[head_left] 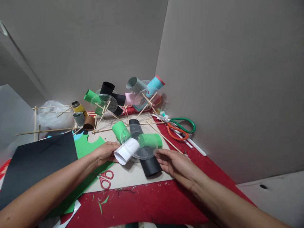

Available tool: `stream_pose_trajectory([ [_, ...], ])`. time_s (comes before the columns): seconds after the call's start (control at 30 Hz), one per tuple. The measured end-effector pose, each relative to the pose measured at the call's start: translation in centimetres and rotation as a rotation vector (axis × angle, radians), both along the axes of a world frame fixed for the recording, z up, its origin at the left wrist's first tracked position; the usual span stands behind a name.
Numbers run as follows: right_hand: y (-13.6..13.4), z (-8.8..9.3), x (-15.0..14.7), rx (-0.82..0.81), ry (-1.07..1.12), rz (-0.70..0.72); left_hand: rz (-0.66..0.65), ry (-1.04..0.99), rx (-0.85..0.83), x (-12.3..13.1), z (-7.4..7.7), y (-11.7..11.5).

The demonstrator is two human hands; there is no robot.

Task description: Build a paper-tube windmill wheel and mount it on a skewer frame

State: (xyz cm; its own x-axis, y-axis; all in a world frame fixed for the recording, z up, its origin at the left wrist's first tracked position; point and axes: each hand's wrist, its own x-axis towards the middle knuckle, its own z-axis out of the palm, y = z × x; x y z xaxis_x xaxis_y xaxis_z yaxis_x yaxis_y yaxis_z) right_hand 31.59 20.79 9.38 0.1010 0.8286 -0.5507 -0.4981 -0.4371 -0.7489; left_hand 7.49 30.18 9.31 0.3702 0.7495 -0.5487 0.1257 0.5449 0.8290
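Observation:
A paper pinwheel lies on a beige board (133,177): a clear plastic disc (139,146) with green, white and black paper tubes fixed around it. My left hand (106,152) curls around the white tube (125,151) at the wheel's left edge. My right hand (172,163) rests at the wheel's right edge, fingers bent against the disc rim and the black tube (149,164). Both hands hold the wheel flat on the board.
Two finished wheels on stick frames (106,103) (142,91) stand behind. Green and orange scissors (180,128) lie right, small red scissors (105,179) under my left wrist. Black (38,161) and green paper sheets (87,145) lie left. Grey walls close in behind and right.

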Motion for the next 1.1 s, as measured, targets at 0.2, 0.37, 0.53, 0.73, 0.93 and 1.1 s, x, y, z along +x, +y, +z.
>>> stream_pose_trajectory([
  [0.2, -0.6, -0.1, 0.4, 0.016, 0.017, -0.009, 0.005, -0.093, 0.050, 0.3, -0.8, 0.0],
  [0.37, -3.1, -0.2, 2.7, 0.104, -0.195, -0.083, 0.080, -0.200, 0.129, 0.5, -0.9, -0.5],
  [0.53, -5.6, 3.0, 3.4, 0.441, -0.888, -0.193, 0.193, -0.274, 0.266, 0.9, -0.7, -0.7],
  [0.73, -2.0, 6.2, -0.7, 1.160, -1.678, -0.002, 0.239, -0.299, 0.383, 2.1, 1.1, -2.5],
  [0.93, 1.8, 5.7, -3.0, 1.240, -2.011, 0.133, 0.205, -0.438, 0.315, 2.6, 3.3, -4.8],
  [1.1, 1.8, 5.2, -3.0, 1.206, -2.044, 0.221, 0.137, -0.489, 0.262, 2.1, 2.9, -5.2],
])
